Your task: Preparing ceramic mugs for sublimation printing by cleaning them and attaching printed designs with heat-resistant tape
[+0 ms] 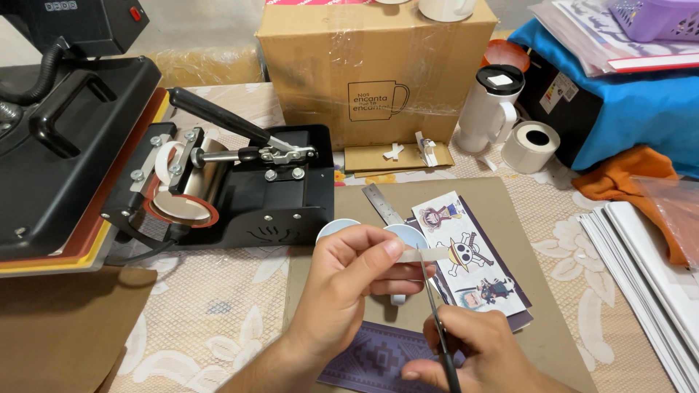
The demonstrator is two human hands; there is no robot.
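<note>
Over the mat — hands (left (349, 273), right (473, 349)) snip tape strip (429, 254) with scissors (437, 320).

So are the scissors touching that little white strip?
Touching. In the head view the scissors blade tip meets the white strip pinched by the left hand; right hand holds the scissors.

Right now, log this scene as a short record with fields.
Left hand: pinches a pale tape strip over a white mug
Right hand: holds scissors, blades at the strip
Under hands: printed cartoon sheet, steel ruler, brown mat
Left side: black mug press holding a mug
Behind: cardboard box, white tumbler, tape roll
</note>
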